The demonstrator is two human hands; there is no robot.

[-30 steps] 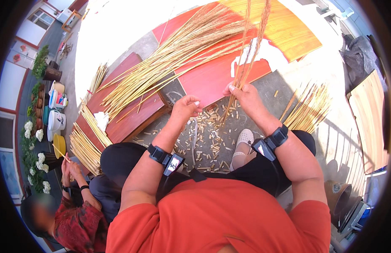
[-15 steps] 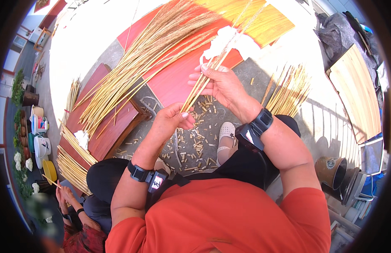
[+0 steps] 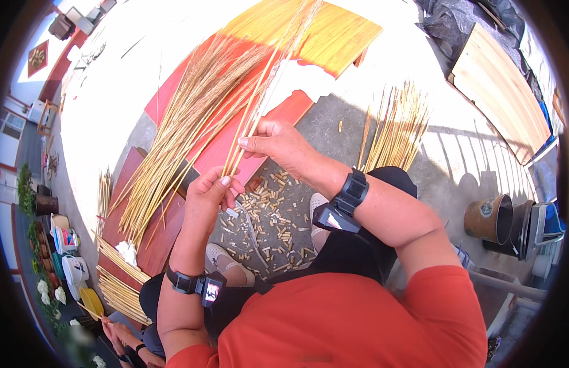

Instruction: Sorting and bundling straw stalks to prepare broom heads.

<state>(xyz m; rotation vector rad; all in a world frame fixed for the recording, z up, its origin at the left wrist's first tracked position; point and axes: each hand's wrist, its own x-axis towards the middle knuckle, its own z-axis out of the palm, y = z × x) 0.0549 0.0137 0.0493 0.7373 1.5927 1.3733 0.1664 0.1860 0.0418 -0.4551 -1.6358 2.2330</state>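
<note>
A few dry reed stalks (image 3: 245, 122) with feathery tops slant up and away between my two hands. My left hand (image 3: 212, 191) is closed on their lower ends, thumb and fingers pressed together. Higher up the stalks, my right hand (image 3: 277, 145) pinches them between thumb and fingers. Just left of the held stalks lies a big heap of similar reed stalks (image 3: 168, 153), tops pointing away, across red and brown boards. Beyond my right hand a white cloth (image 3: 303, 83) rests on the boards, very bright in the sun.
Short cut stalk pieces (image 3: 269, 211) litter the floor below my hands. A standing bundle of stalks (image 3: 398, 126) is to the right, with a bucket (image 3: 488, 219) further right. Peeled-looking stalks (image 3: 122, 291) lie at the left, near another person's hands (image 3: 117, 331). A yellow-topped table (image 3: 321, 27) is beyond.
Both hands and the held stalks now appear further left in the picture, while the whole view has also shifted. My right hand's fingers, spread before, are now drawn in around the stalks.
</note>
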